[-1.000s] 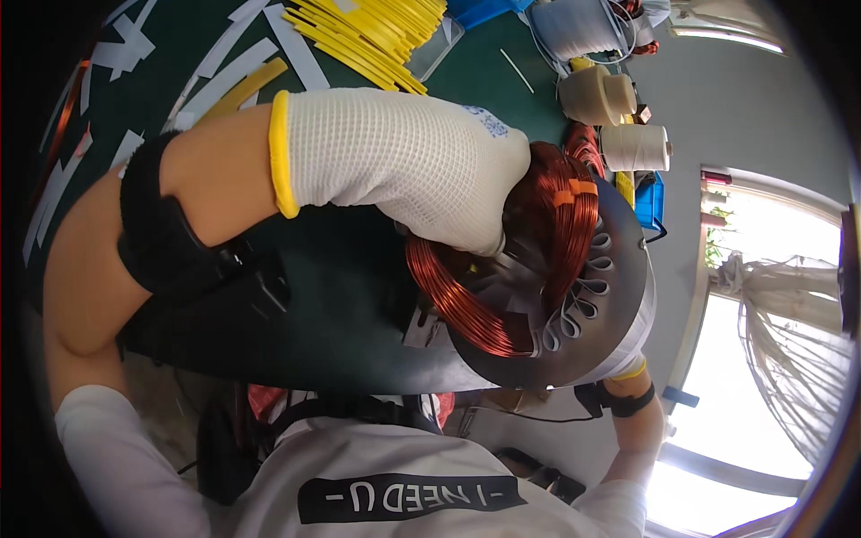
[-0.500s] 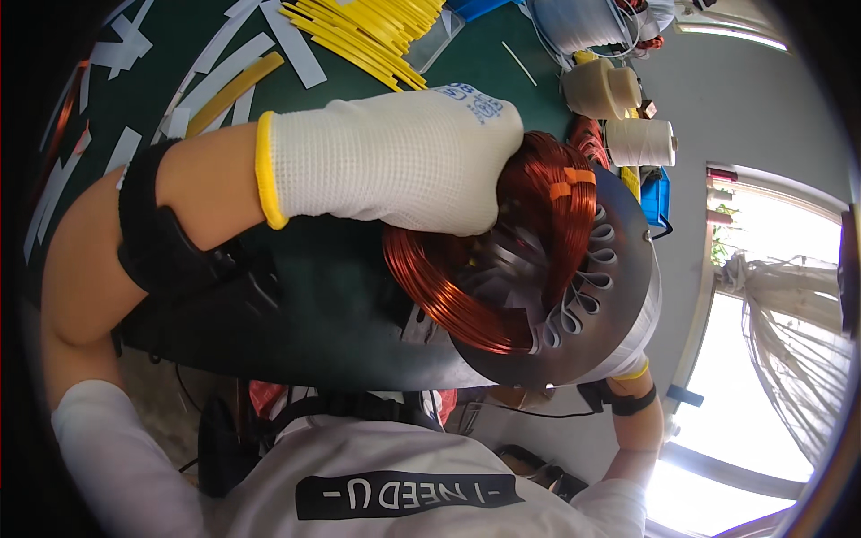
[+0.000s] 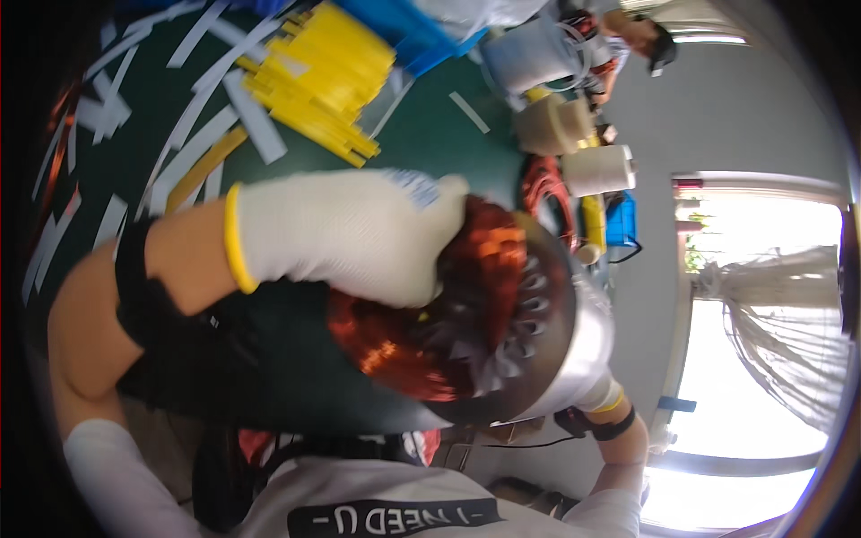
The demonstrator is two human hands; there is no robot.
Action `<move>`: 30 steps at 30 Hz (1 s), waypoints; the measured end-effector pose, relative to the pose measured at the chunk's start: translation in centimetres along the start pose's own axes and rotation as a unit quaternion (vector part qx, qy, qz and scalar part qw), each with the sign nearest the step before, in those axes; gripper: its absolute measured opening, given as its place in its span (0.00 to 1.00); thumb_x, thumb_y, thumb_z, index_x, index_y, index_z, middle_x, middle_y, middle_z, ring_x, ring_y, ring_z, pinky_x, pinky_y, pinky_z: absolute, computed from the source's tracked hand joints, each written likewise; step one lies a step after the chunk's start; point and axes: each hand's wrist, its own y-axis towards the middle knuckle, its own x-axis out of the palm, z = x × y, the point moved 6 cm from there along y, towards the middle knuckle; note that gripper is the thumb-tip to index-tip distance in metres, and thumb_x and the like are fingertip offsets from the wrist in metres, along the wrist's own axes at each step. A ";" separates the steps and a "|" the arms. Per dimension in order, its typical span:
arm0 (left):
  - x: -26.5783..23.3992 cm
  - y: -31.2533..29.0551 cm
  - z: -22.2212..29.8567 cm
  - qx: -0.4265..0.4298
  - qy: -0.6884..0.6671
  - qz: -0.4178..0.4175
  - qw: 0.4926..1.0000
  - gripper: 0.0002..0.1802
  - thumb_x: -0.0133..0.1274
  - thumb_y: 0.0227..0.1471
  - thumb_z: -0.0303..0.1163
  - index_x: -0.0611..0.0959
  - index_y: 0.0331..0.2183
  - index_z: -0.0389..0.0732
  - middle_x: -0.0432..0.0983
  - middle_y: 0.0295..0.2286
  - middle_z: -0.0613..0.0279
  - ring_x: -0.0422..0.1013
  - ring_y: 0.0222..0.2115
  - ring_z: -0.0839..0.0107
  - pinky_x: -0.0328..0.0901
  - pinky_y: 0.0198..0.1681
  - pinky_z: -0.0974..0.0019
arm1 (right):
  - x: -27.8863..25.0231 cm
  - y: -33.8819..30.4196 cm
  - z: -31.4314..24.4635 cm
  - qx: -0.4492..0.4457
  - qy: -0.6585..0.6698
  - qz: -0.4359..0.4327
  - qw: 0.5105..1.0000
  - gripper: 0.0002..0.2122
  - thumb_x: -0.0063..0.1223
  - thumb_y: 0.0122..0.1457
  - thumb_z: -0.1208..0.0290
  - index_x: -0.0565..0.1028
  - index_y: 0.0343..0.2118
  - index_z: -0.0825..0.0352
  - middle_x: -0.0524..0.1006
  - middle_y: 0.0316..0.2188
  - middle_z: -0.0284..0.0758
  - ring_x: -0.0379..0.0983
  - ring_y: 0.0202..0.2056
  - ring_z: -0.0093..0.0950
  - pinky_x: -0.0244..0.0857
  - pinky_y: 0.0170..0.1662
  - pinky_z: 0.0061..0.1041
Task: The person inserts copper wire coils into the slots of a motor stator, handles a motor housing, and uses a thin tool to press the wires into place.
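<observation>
A motor stator [image 3: 560,309] with a dark round end plate and a pale shiny side stands tilted over the green table. Thick reddish copper windings [image 3: 395,359] loop out of its bore, bound by orange tape near the top. Grey folded slot liners [image 3: 529,314] ring the opening. My left hand [image 3: 386,238], in a white knit glove with a yellow cuff, is closed on the upper copper winding; its fingertips are hidden. On the stator's right side rests my gloved right hand [image 3: 599,394], its fingers hidden behind the body. Motion blurs the windings.
Yellow strips [image 3: 318,76] lie in a pile at the back, with white paper strips [image 3: 256,117] scattered left. A blue bin [image 3: 408,36], thread spools [image 3: 596,170] and a red wire coil [image 3: 545,193] stand farther back. Another person [image 3: 632,40] is at the far right.
The view has shifted, so the table things appear farther left. The stator and both hands appear lower and farther left in the picture. My left hand keeps its hold on the winding.
</observation>
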 end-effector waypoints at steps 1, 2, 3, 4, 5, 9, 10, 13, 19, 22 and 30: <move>0.4 0.0 -0.2 -0.016 -0.006 -0.004 1.000 0.24 0.56 0.41 0.34 0.71 0.39 0.27 0.76 0.31 0.39 0.75 0.35 0.49 0.69 0.36 0.57 | 0.1 0.0 0.2 -0.008 -0.007 0.003 1.000 0.29 0.52 0.59 0.74 0.54 0.62 0.66 0.64 0.58 0.39 0.65 0.56 0.30 0.59 0.60 0.31; 0.6 0.3 -0.4 -0.033 -0.011 -0.009 0.999 0.24 0.56 0.42 0.33 0.71 0.39 0.28 0.76 0.31 0.39 0.75 0.35 0.49 0.69 0.37 0.57 | 0.2 0.2 0.3 -0.006 -0.010 0.000 1.000 0.29 0.52 0.59 0.74 0.54 0.62 0.66 0.64 0.57 0.39 0.65 0.56 0.30 0.59 0.60 0.31; -0.1 0.7 0.7 -0.016 -0.003 -0.001 1.000 0.24 0.56 0.42 0.33 0.71 0.39 0.28 0.76 0.31 0.39 0.75 0.35 0.49 0.69 0.37 0.57 | -0.1 -0.6 1.5 -0.097 -0.066 0.067 0.991 0.26 0.50 0.61 0.73 0.56 0.61 0.64 0.65 0.56 0.40 0.69 0.53 0.30 0.63 0.56 0.31; -0.1 0.2 0.8 -0.070 -0.015 -0.032 0.997 0.26 0.58 0.43 0.35 0.69 0.42 0.32 0.76 0.31 0.44 0.75 0.35 0.53 0.69 0.38 0.59 | 0.0 -0.8 1.3 -0.093 -0.056 0.051 0.993 0.25 0.50 0.61 0.73 0.57 0.60 0.64 0.65 0.57 0.39 0.68 0.53 0.30 0.62 0.57 0.31; 0.3 -0.3 0.7 -0.124 -0.029 -0.064 0.990 0.29 0.60 0.44 0.36 0.67 0.45 0.36 0.77 0.30 0.49 0.76 0.36 0.57 0.69 0.38 0.61 | -0.2 -0.9 1.2 -0.089 -0.053 0.031 0.994 0.25 0.50 0.61 0.73 0.58 0.60 0.64 0.65 0.57 0.39 0.67 0.54 0.30 0.61 0.57 0.30; 0.8 -0.2 0.2 -0.056 -0.021 0.011 0.998 0.26 0.61 0.42 0.33 0.70 0.44 0.37 0.77 0.31 0.48 0.75 0.36 0.56 0.69 0.38 0.62 | -1.9 -4.5 5.2 -0.071 -0.067 -0.056 0.994 0.23 0.50 0.60 0.73 0.63 0.59 0.64 0.66 0.58 0.37 0.63 0.57 0.30 0.57 0.59 0.30; 0.7 0.2 0.3 -0.059 -0.029 0.025 0.998 0.25 0.61 0.41 0.31 0.72 0.42 0.37 0.77 0.31 0.48 0.75 0.36 0.55 0.69 0.38 0.62 | -2.5 -5.7 7.5 -0.066 -0.085 -0.084 0.991 0.23 0.50 0.60 0.73 0.64 0.59 0.63 0.66 0.58 0.36 0.62 0.58 0.31 0.55 0.60 0.30; 0.8 0.7 -0.1 -0.056 -0.015 0.070 0.996 0.24 0.62 0.37 0.29 0.74 0.40 0.36 0.77 0.30 0.47 0.74 0.36 0.52 0.68 0.39 0.62 | -2.0 -4.0 2.7 -0.095 -0.089 -0.075 0.989 0.24 0.53 0.57 0.73 0.65 0.58 0.65 0.67 0.56 0.37 0.62 0.57 0.31 0.54 0.60 0.28; 0.1 1.0 0.0 -0.076 -0.015 0.012 0.997 0.20 0.62 0.40 0.30 0.76 0.37 0.37 0.77 0.28 0.53 0.75 0.29 0.60 0.68 0.32 0.64 | -2.7 -0.7 -1.1 -0.102 -0.075 -0.024 0.992 0.27 0.56 0.54 0.72 0.64 0.57 0.68 0.68 0.54 0.39 0.63 0.55 0.31 0.54 0.59 0.27; -0.2 0.2 -0.6 -0.170 -0.033 -0.088 0.981 0.17 0.59 0.48 0.37 0.76 0.37 0.36 0.76 0.24 0.61 0.73 0.24 0.71 0.68 0.27 0.68 | -5.0 -2.4 3.5 -0.057 -0.104 -0.105 0.987 0.25 0.55 0.56 0.73 0.64 0.57 0.67 0.68 0.55 0.38 0.64 0.56 0.31 0.55 0.59 0.28; 1.4 -1.5 -0.2 -0.206 -0.193 0.009 0.959 0.16 0.59 0.48 0.35 0.81 0.36 0.34 0.72 0.21 0.65 0.67 0.22 0.77 0.63 0.26 0.72 | -5.6 -5.1 10.1 -0.026 -0.104 -0.173 0.979 0.22 0.50 0.59 0.75 0.66 0.57 0.65 0.67 0.57 0.36 0.64 0.56 0.31 0.57 0.58 0.32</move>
